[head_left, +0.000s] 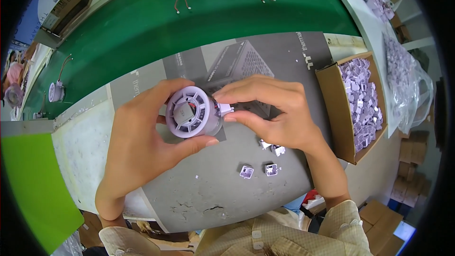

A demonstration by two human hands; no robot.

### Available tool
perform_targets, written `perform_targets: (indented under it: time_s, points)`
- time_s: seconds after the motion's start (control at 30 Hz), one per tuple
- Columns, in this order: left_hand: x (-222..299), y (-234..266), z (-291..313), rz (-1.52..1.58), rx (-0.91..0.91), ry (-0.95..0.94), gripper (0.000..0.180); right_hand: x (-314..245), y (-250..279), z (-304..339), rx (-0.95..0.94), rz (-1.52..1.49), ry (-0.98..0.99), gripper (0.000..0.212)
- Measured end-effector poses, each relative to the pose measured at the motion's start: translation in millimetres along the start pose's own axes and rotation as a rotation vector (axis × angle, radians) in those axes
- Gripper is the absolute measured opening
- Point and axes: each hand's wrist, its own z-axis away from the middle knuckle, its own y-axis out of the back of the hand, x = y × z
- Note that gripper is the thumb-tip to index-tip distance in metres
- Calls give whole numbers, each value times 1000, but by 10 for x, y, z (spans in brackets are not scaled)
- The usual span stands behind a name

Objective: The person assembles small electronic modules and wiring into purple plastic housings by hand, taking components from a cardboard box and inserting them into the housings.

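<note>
The person's left hand (pixel 135 137) is clamped around a pale lilac, round, spoked plastic unit with a grey square label at its centre (pixel 184 114), the thumb against its lower edge and the fingers around its upper side. The unit is held up over a grey printed mat (pixel 189 194), its spoked face turned toward the viewer. The right hand (pixel 289 121) has its thumb and forefinger closed on a small pale plastic connector-like piece (pixel 225 109) at the unit's right side; the fingertips partly cover that spot, so whether the piece is fully seated there cannot be told. Below the right hand, four small, pale, box-shaped plastic pieces (pixel 246 171) lie loose on the mat. Right of that hand stands an open brown cardboard box (pixel 330 109), heaped with similar pale pieces (pixel 361 102). Beyond the mat runs a smooth green work surface (pixel 227 16), where more round pale units with thin reddish wires (pixel 56 92) stand well apart
</note>
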Motion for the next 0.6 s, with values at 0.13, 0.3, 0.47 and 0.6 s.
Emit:
perform_targets:
  time_s: [0.13, 0.3, 0.47, 0.6]
  points:
    - [26, 41, -8, 37, -31, 42, 70, -28, 15, -5, 0, -13, 4, 27]
    - [75, 1, 6, 77, 47, 68, 73, -57, 35, -22, 30, -56, -6, 31]
    - [61, -66, 6, 133, 112, 30, 71, -87, 70, -29, 48, -62, 16, 28]
    - [-19, -110, 15, 111, 175, -66, 69, -138, 3, -14, 149, -141, -59, 23]
